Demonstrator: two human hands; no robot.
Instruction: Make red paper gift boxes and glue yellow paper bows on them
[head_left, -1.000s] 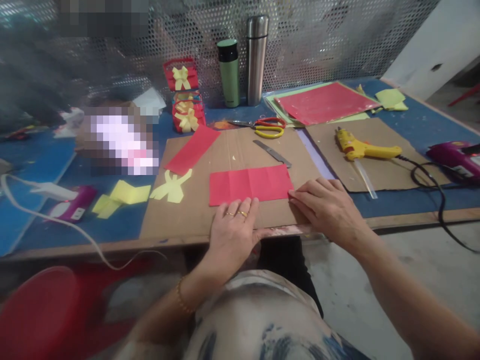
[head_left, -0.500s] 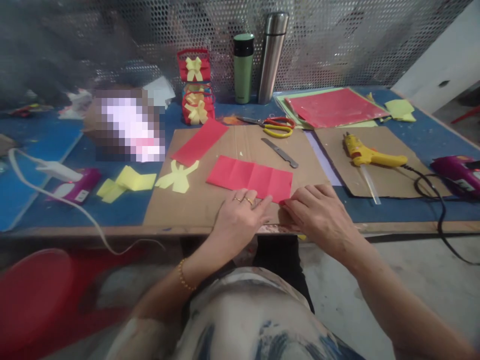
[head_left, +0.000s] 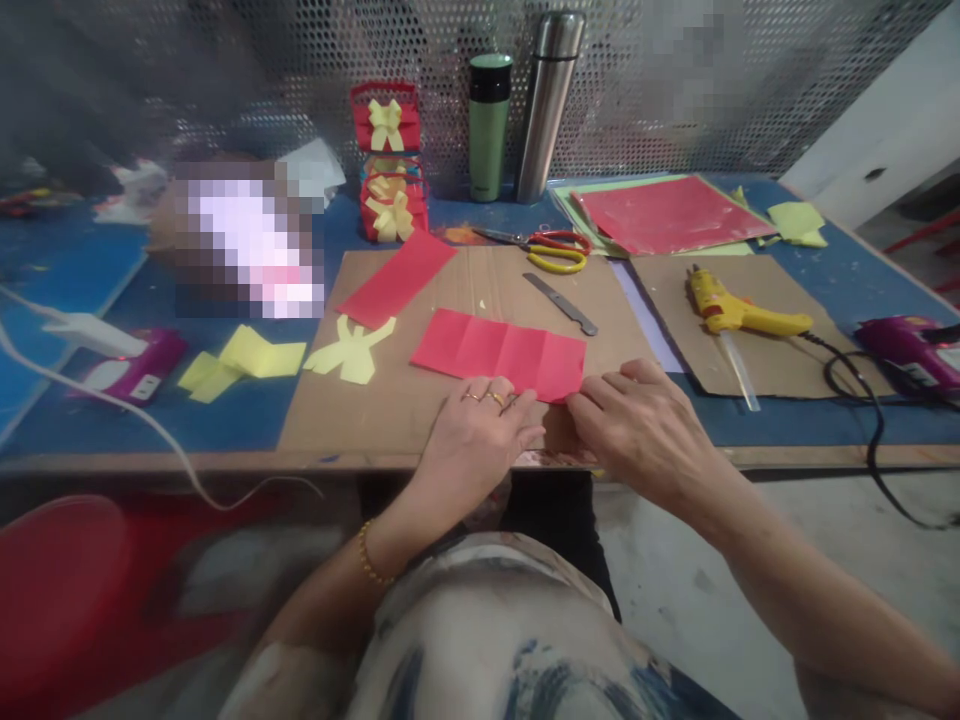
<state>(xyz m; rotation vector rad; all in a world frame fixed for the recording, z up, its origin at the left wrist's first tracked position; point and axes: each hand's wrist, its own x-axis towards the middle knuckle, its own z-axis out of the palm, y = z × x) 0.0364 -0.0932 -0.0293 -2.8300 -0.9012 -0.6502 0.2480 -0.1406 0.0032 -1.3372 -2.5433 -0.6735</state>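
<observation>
A creased red paper (head_left: 499,350) lies on the cardboard sheet (head_left: 349,420), with several upright fold lines across it. My left hand (head_left: 476,435), wearing rings, holds down its near edge with fingers bent on the paper. At the near right corner, my right hand (head_left: 637,425) pinches the paper; its fingertips are partly hidden. A second red paper strip (head_left: 401,277) sits farther left, and a yellow bow-shaped cutout (head_left: 351,352) touches the cardboard beside it. Beyond the creased paper is a flat metal blade (head_left: 560,303).
Scissors (head_left: 559,258) lie behind the blade. A yellow glue gun (head_left: 757,318) rests on another cardboard piece at right. Small red paper bags (head_left: 386,118) with yellow bows, a green tumbler (head_left: 489,130) and a steel flask (head_left: 551,110) stand at the back. Folded yellow papers (head_left: 247,362) lie left.
My right hand has shifted slightly at the paper's near right corner. My left hand stays on the near edge, and the view has moved a little.
</observation>
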